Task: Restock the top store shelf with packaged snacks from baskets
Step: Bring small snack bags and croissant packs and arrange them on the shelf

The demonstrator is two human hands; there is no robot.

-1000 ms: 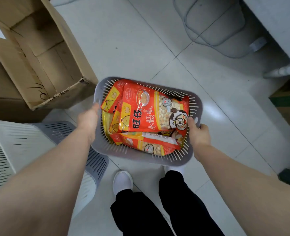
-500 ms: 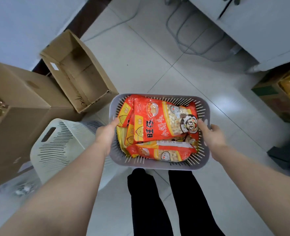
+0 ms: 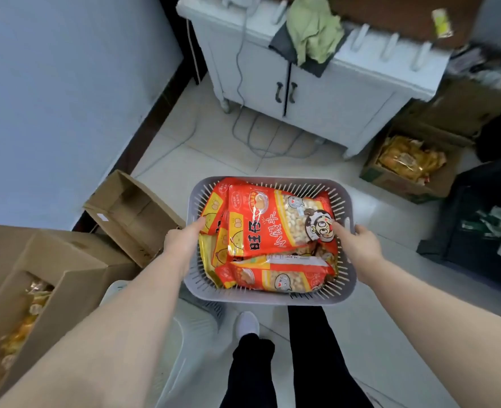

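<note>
A grey slotted plastic basket (image 3: 272, 300) full of red snack packets (image 3: 272, 225)
The left hand (image 3: 181, 241) and right hand (image 3: 361, 245) each grip one of its side rims.

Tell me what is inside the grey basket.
Red and yellow snack packs, piled up. The top pack covers the others, hiding their count and the floor of the basket.

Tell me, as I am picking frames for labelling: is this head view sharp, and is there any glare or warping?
Head view: the top snack bag and the basket are fairly sharp; glare streaks the bag's foil; the top of the cabinet and the upper right corner are smeared; the wide lens swells the forearms at the bottom corners.
</note>
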